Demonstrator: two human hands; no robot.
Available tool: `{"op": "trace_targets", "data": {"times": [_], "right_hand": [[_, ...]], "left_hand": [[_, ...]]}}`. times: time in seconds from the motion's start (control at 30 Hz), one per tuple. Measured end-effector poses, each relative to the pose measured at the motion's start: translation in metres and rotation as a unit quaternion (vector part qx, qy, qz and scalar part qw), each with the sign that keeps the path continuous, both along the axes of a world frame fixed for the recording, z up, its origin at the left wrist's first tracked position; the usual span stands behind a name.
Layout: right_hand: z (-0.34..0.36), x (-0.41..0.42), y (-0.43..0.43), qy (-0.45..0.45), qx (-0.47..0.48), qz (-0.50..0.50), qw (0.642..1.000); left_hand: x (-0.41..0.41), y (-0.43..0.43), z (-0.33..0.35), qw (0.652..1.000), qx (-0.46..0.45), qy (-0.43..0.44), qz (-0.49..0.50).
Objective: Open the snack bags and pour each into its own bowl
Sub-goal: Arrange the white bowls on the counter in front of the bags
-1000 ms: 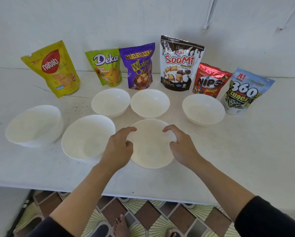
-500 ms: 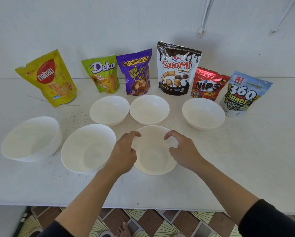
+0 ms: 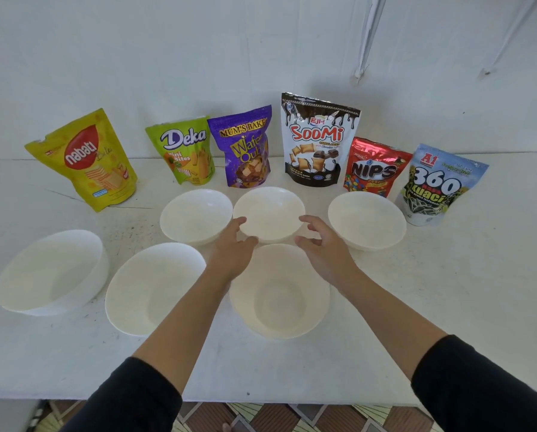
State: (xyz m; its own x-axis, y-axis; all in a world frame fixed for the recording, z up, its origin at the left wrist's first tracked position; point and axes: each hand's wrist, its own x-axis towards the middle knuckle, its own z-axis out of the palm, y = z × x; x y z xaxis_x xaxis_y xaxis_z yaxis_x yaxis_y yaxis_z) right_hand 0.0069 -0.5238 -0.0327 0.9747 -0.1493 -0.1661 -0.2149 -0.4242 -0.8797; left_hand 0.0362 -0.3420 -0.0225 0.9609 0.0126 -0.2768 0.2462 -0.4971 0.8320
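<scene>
Several sealed snack bags stand in a row by the wall: yellow Nabati [image 3: 86, 163], green Deka [image 3: 183, 151], purple Mum's Bakery [image 3: 245, 148], Soomi [image 3: 318, 141], red Nips [image 3: 373, 166] and 360 Kuaci [image 3: 438, 185]. Several empty white bowls sit in front of them. My left hand [image 3: 232, 251] and right hand [image 3: 323, 247] reach forward with relaxed fingers and flank the near rim of the back middle bowl [image 3: 268, 210]. Whether the fingertips touch it is unclear. The near middle bowl [image 3: 279, 307] lies under my wrists.
Other bowls stand at the far left [image 3: 52, 272], front left [image 3: 155, 288], back left [image 3: 195, 215] and back right [image 3: 366, 219]. The white table [image 3: 447, 291] ends at a near edge above a patterned floor. A white wall rises close behind the bags.
Both hands have let go of the near middle bowl and moved forward to the back middle bowl. The camera has tilted up.
</scene>
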Motion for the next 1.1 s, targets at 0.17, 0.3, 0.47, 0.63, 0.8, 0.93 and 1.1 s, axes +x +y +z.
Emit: {"op": "trace_targets", "data": {"times": [0.17,0.3,0.47,0.63,0.8,0.93,1.1], "right_hand": [[-0.006,0.023,0.005,0.044,-0.038,0.048,0.997],[-0.011,0.026,0.004,0.031,-0.085,0.058,0.994],[-0.02,0.026,-0.003,0.034,-0.09,0.053,0.994],[-0.021,0.024,-0.012,0.031,-0.1,0.04,0.994],[-0.016,0.021,-0.015,0.005,-0.131,0.022,0.991],[-0.001,0.025,-0.01,-0.047,-0.166,-0.019,0.985],[0.033,0.043,0.029,-0.109,-0.105,0.055,0.987]], "left_hand": [[0.011,-0.008,-0.011,1.0,0.011,-0.002,0.005],[0.012,-0.012,-0.017,1.0,0.025,0.007,-0.015],[0.013,-0.02,-0.019,1.0,0.015,0.006,-0.021],[0.015,-0.024,-0.02,0.999,0.018,0.008,-0.033],[0.016,-0.02,-0.018,0.998,0.025,0.003,-0.051],[0.018,-0.01,-0.005,0.997,0.043,-0.032,-0.061],[0.023,0.041,0.036,0.991,0.056,-0.124,0.006]]}}
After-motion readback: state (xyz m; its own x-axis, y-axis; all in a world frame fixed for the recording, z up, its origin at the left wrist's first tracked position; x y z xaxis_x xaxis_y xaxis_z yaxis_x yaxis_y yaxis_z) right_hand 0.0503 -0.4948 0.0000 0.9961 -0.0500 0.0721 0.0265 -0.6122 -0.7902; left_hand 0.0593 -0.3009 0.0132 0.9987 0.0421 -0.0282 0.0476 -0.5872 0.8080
